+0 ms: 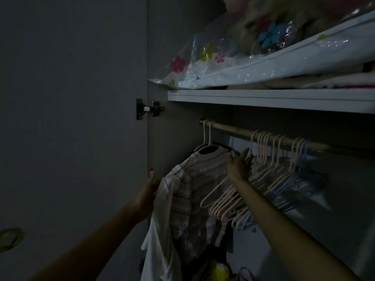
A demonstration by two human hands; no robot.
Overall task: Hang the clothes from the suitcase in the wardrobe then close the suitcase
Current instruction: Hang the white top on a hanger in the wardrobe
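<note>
Reaching into the dim wardrobe [158, 138], your left hand [149, 192] grips a white garment [162, 230] beside the hung striped sweater [194, 189], while your right hand [239, 165], fingers loosely spread, touches empty hangers [263, 175] on the rail [233, 130]

A: What colours on the top shelf [263, 98]?

B: The shelf is white. The bag [253, 63] on it is clear and white, printed with flowers in pink, yellow-green and blue.

A: And the rod [233, 130]?

B: Pale wood. Most hangers [233, 201] on it are cream; a few at the right end are light blue.

A: The clothes?

B: The top [194, 189] has pale pink and white stripes with rows of dark dots. The garment [162, 230] beside it is plain white.

A: Anything else?

B: Red nail polish on the left hand [149, 191] and the right hand [238, 165]. The door [71, 118] looks grey in the dim light, with a green ring [9, 239] low on it. Something yellow-green [221, 269] lies at the bottom.
</note>
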